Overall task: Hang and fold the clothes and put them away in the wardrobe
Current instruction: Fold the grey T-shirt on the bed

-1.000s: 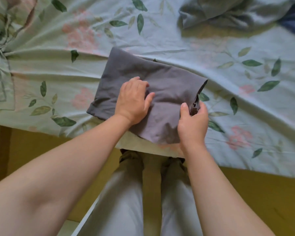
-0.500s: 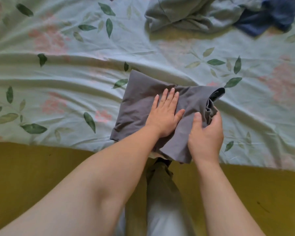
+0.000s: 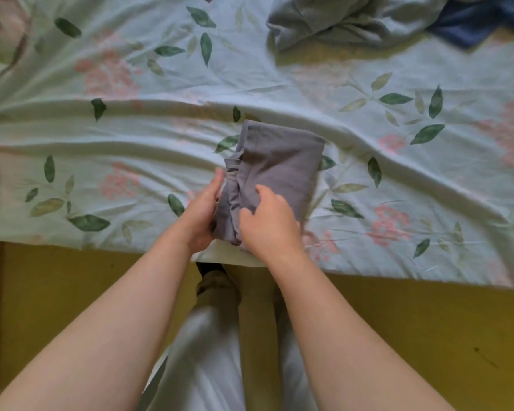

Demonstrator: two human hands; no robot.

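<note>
Two hands on the folded grey garment (image 3: 282, 164) at the floral bedsheet's (image 3: 131, 129) near edge: my left hand (image 3: 204, 212) flat, fingers straight against its loose-layered side, right hand (image 3: 269, 223) bent-fingered on top, pinch unclear; light, limp cloth, so I'd lift it sandwiched flat.

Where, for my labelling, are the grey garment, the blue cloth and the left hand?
Grey garment (image 3: 279, 161): head view, its flat top.
Blue cloth (image 3: 481, 26): head view, its middle.
Left hand (image 3: 204, 209): head view, its middle.
</note>
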